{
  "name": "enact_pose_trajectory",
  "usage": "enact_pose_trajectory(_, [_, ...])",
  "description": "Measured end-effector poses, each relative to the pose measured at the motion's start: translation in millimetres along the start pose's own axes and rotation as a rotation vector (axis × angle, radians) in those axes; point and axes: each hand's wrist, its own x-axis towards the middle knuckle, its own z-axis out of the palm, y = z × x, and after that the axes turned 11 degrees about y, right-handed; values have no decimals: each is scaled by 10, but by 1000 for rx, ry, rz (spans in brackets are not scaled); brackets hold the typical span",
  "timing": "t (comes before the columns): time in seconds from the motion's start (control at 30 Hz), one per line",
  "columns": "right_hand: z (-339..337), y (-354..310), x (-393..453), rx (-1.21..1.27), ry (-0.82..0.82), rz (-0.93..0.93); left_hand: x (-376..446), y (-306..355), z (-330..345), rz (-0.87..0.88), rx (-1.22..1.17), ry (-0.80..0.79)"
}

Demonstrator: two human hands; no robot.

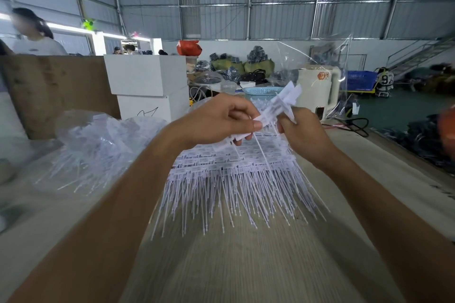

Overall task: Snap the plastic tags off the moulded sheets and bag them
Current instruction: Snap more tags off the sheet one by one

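- A pale wood-grain table (246, 265) runs forward under both forearms; it stands in a large hall with grey corrugated metal walls and roof.
- On the table ahead lies a stack of moulded sheets (229, 170), white, with rows of printed tag heads at the far side and long thin tails fanning toward the camera.
- To the left lies a clear bag (103, 140) heaped with loose white tags.
- Behind it stand two stacked white boxes (147, 86); to the right is a cream kettle (317, 91), and beyond it a blue crate (360, 80).
- A person in a white shirt (37, 42) stands at far left behind a brown board.
- The left hand (221, 120) has its fingers curled, thumb pinching a bundle of tags (280, 106) raised above the stack.
- The right hand (300, 130) grips the same bundle from the other side, fingers closed round it.
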Motion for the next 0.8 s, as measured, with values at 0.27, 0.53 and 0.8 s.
enact_pose_trajectory(0.27, [54,46,14,236,47,251,-56,36,-42,59,-5,-192])
enact_pose_trajectory(0.53, [-247,115,171,473,4,285,-23,-84,-43,-34,28,35])
enact_pose_trajectory(0.8, [-164,-71,34,700,-369,159,-24,-111,-56,-78,20,142])
